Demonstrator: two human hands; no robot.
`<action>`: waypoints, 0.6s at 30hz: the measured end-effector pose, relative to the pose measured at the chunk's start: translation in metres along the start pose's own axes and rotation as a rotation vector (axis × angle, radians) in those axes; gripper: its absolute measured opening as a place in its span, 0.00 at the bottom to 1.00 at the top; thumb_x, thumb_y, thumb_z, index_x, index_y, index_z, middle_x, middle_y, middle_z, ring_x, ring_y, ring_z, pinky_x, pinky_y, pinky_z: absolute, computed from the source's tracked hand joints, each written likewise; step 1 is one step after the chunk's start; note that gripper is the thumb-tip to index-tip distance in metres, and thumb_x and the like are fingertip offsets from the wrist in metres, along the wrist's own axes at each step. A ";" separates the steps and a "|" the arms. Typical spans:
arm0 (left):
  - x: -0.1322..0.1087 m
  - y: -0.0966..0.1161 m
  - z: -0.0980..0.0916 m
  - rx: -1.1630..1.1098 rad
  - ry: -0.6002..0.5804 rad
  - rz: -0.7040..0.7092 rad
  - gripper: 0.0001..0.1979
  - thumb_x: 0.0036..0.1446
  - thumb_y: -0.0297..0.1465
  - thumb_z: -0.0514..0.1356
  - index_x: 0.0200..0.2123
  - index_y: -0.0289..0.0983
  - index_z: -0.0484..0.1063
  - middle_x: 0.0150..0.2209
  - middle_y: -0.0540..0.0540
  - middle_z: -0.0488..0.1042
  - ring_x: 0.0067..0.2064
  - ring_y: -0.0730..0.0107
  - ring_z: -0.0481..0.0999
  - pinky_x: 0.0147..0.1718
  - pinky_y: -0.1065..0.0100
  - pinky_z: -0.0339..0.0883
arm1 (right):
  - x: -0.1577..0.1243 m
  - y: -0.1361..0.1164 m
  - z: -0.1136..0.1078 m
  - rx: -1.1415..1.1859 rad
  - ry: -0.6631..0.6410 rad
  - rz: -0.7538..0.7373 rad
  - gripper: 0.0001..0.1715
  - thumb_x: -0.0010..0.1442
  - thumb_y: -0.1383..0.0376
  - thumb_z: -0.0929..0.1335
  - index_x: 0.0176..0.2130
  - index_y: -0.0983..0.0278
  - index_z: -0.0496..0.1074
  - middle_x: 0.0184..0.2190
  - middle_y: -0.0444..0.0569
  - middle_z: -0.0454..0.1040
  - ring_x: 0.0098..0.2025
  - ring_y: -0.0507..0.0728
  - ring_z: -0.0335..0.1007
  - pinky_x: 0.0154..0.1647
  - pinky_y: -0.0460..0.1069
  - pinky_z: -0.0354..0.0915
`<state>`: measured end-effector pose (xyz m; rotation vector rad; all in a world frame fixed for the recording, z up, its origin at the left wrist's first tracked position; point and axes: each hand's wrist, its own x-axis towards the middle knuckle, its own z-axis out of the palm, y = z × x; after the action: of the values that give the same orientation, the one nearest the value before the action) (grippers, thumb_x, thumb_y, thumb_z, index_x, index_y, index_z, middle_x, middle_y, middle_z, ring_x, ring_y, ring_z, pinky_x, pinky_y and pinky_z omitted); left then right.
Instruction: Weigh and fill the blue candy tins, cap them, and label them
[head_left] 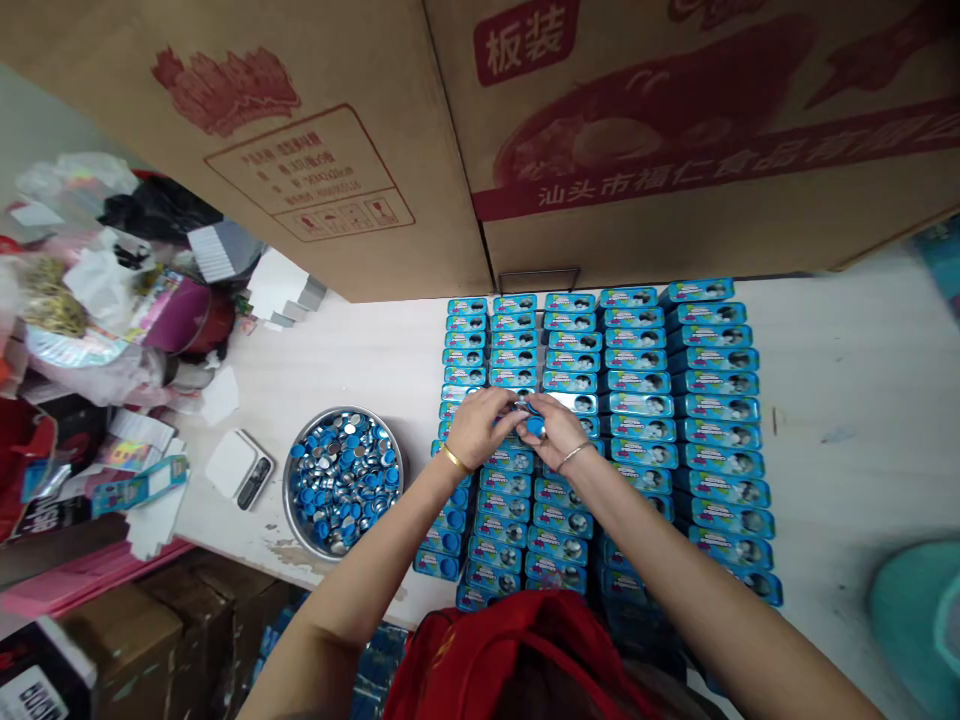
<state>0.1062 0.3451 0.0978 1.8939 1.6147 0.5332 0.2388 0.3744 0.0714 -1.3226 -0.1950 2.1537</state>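
On the left, a steel bowl (287, 492) is holding a heap of caps (349, 475), some showing blue, others silver. Farther right, the left hand (478, 428) is pressing its fingertips close together; what's between them, I can't tell. Right beside it, a round, bright-blue cap (535, 426) is sitting in the right hand (561, 430), fingers curling snugly round it, above blue boxes (718, 435) standing in five columns.

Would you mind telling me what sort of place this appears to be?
It looks like a small packing or assembly workshop: matching blue containers stand in rows on a table, a metal bowl holds many blue-and-silver pieces, and large printed cartons stand behind.
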 end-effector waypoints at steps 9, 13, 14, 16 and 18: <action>-0.011 0.000 -0.006 0.023 -0.166 0.099 0.10 0.60 0.35 0.51 0.38 0.38 0.69 0.39 0.44 0.72 0.43 0.66 0.69 0.45 0.65 0.60 | -0.010 0.003 -0.006 -0.063 -0.134 0.153 0.12 0.48 0.62 0.71 0.29 0.62 0.63 0.16 0.40 0.65 0.13 0.49 0.60 0.08 0.41 0.44; 0.003 -0.017 -0.003 -0.092 0.093 -0.260 0.09 0.59 0.36 0.52 0.33 0.37 0.67 0.30 0.49 0.71 0.32 0.73 0.69 0.34 0.71 0.63 | -0.013 0.005 -0.001 -0.190 -0.055 -0.063 0.18 0.47 0.54 0.72 0.32 0.61 0.64 0.17 0.38 0.67 0.12 0.48 0.59 0.09 0.42 0.46; 0.009 -0.024 -0.006 -0.058 0.127 -0.379 0.08 0.58 0.35 0.53 0.33 0.37 0.67 0.28 0.50 0.71 0.31 0.73 0.69 0.32 0.72 0.63 | -0.013 0.005 -0.002 -0.225 -0.028 -0.122 0.18 0.47 0.53 0.71 0.32 0.61 0.64 0.17 0.38 0.67 0.12 0.48 0.58 0.09 0.42 0.46; 0.024 -0.039 -0.013 0.073 0.111 -0.575 0.07 0.56 0.35 0.55 0.31 0.37 0.68 0.27 0.50 0.72 0.30 0.73 0.69 0.31 0.72 0.63 | -0.013 0.006 -0.005 -0.248 -0.032 -0.164 0.18 0.50 0.51 0.69 0.34 0.61 0.66 0.17 0.39 0.67 0.12 0.47 0.56 0.10 0.42 0.44; 0.040 -0.052 -0.021 0.196 -0.001 -0.696 0.07 0.53 0.35 0.58 0.30 0.37 0.70 0.29 0.49 0.74 0.33 0.71 0.72 0.33 0.72 0.63 | -0.014 0.006 -0.009 -0.225 -0.102 -0.149 0.18 0.52 0.51 0.66 0.37 0.61 0.66 0.17 0.39 0.67 0.12 0.48 0.56 0.10 0.42 0.43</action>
<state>0.0615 0.3926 0.0763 1.3090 2.2267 0.0777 0.2489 0.3602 0.0755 -1.2755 -0.5738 2.1209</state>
